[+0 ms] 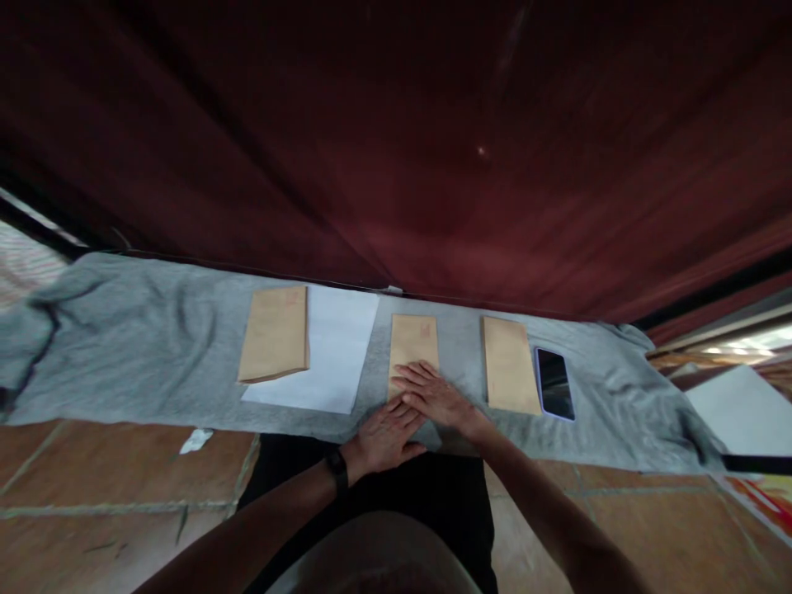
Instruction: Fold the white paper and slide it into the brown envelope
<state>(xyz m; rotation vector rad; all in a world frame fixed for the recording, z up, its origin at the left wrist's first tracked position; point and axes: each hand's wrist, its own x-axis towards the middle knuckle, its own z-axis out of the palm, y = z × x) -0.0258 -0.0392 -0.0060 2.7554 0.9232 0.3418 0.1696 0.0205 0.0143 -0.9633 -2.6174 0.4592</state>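
Observation:
A brown paper envelope [413,334] lies flat on the grey cloth in front of me, with a faint red mark near its top right corner. My right hand [436,396] rests flat across its lower half, fingers stretched to the left. Just below, my left hand [389,436] lies flat with fingers out, at the envelope's near end. The hands meet, and the right one partly covers the left fingertips. A dark band circles my left wrist. Under the hands, the envelope's lower edge is hidden.
To the left, a stack of brown envelopes [275,334] overlaps white paper [337,351]. On the right lie more brown envelopes [511,365] beside a phone [555,384]. The grey cloth [154,346] covers a narrow surface against a dark red panel [396,165]. A white scrap [196,440] sits on the tiled floor.

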